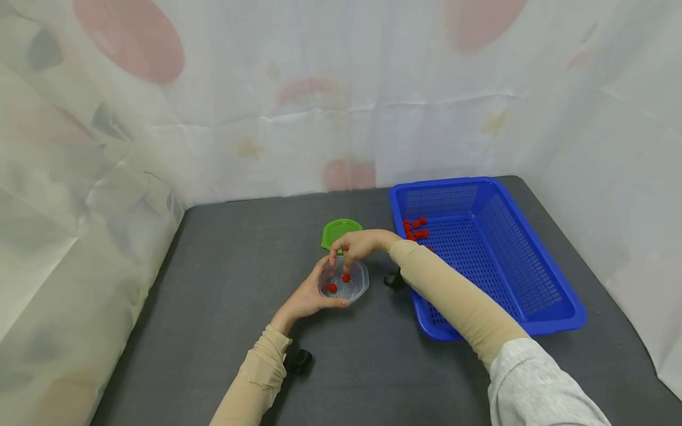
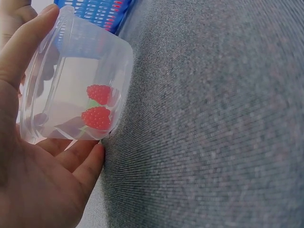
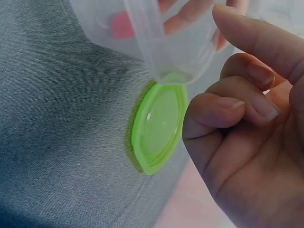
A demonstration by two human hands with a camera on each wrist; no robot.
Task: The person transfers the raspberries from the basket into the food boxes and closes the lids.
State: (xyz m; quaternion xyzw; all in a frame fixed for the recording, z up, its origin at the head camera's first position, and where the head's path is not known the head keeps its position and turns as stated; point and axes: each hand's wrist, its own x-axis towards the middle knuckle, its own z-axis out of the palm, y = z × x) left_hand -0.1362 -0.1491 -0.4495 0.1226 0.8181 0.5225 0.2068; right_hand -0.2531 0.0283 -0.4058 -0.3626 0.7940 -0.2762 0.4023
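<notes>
Gently, with the left hand (image 1: 306, 299) round it, hold the clear bowl (image 1: 353, 291) and its two red berries (image 2: 96, 117) level at mid-frame. Leave the green lid (image 1: 340, 229) just above. Mind the rim with the right hand (image 1: 363, 243), loosely bent over it, holding nothing. Can't see part of the blue basket (image 1: 487, 257) at right, or count its berries (image 1: 417, 224), behind the sleeve (image 1: 458, 293).

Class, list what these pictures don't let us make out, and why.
Head: the right sleeve covers part of the blue basket, so its red berries can't be fully counted.
Head: the right hand hides part of the green lid.
Left wrist: top edge crops the basket.
Right wrist: top edge crops the clear container.
</notes>
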